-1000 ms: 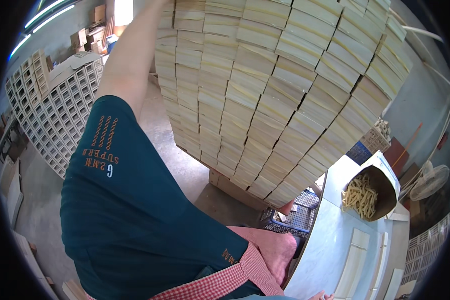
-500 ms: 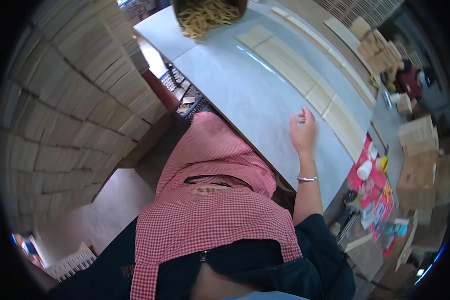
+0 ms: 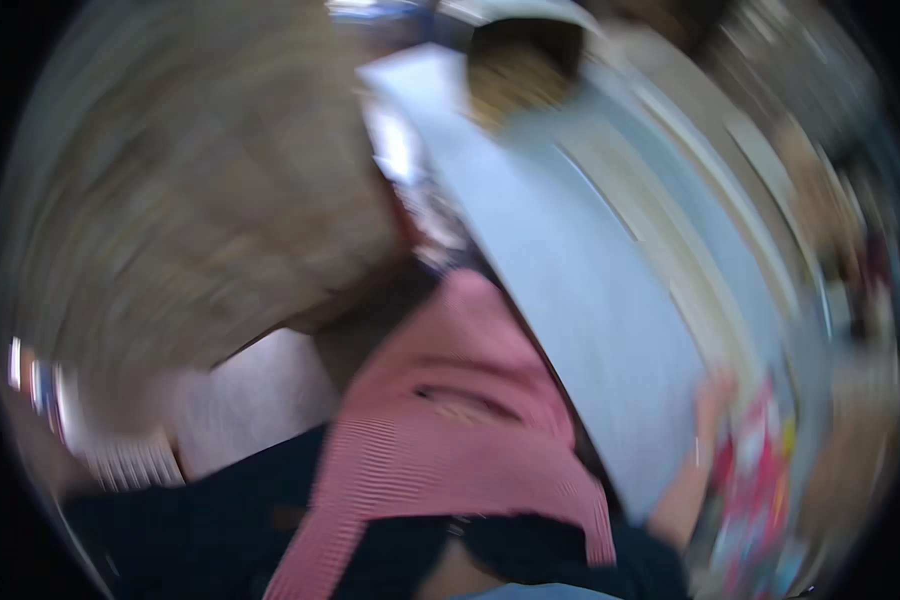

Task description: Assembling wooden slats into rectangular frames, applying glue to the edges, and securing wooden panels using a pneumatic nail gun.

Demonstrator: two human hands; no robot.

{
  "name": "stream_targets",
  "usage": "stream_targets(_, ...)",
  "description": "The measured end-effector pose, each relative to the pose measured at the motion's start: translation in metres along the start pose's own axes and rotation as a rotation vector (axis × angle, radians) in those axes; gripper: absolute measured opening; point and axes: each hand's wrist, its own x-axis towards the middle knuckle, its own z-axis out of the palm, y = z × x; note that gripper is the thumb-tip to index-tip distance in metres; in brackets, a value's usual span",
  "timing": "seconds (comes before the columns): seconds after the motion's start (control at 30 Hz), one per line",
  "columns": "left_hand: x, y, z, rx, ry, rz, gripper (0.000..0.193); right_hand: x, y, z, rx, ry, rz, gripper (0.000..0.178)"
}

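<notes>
Grey tabletop [image 3: 590, 300], right hand [image 3: 715, 395] resting near red packages [image 3: 755, 470], all blurred

table [image 3: 580, 300] pale blue-grey; shirt [image 3: 450, 450] red-white check; trousers [image 3: 220, 520] dark navy; far bin [image 3: 525, 60] of tan pieces.

The frame is heavily motion-blurred, so only 1 of the person's 2 hands can be made out. The right hand [image 3: 715, 392] lies at the end of a bare forearm that rises from the lower right, with a thin band at the wrist. Whether its fingers are spread or curled cannot be told; the left hand is out of view.
</notes>
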Motion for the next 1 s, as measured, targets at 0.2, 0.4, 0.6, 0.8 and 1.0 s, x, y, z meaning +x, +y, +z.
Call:
stream_targets(0.2, -0.088, 0.012, -0.188, 0.445, 0.621, -0.039, 0.01, 0.342, -0.35, -0.119, -0.118, 1.652, 0.723, 0.04)
stream_targets(0.4, -0.084, -0.052, -0.32, 0.671, 0.783, -0.13, 0.014, 0.381, -0.387, -0.176, 0.387, 1.36, 0.704, 0.035)
stream_targets(0.6, -0.057, -0.102, -0.326, 0.66, 0.74, -0.223, 0.02, 0.34, -0.362, -0.103, 0.641, 0.968, 0.437, 0.031)
stream_targets(0.8, -0.085, -0.085, -0.332, -0.145, 0.486, 0.109, 0.034, 0.282, -0.351, -0.059, 0.909, 0.498, 0.158, 0.027)
stream_targets(1.0, -0.117, -0.017, -0.259, 0.41, 1.08, 0.286, 0.028, 0.203, -0.287, 0.012, 1.007, -0.048, -0.066, 0.024)
